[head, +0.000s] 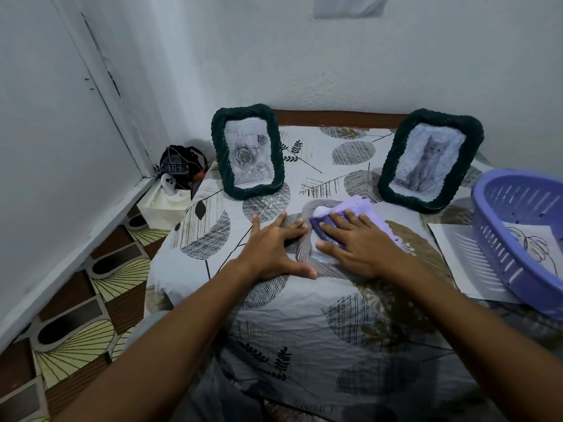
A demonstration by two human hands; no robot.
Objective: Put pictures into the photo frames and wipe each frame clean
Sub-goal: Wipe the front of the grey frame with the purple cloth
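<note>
A pale, rope-edged photo frame point(305, 248) lies flat on the patterned cloth in the middle. My left hand point(274, 248) rests flat, fingers spread, on its left edge. My right hand point(353, 245) presses a purple cloth point(359, 213) onto the frame's face. Two dark green rope-edged frames stand at the back: the left frame point(248, 150) holds a rose picture, the right frame point(431, 159) holds a grey cat picture.
A purple plastic basket point(499, 233) sits at the right on a sheet of paper point(457, 254), with a line drawing inside. A white box point(164, 208) and a dark bag point(179, 166) fill the floor corner at the left. Walls close behind.
</note>
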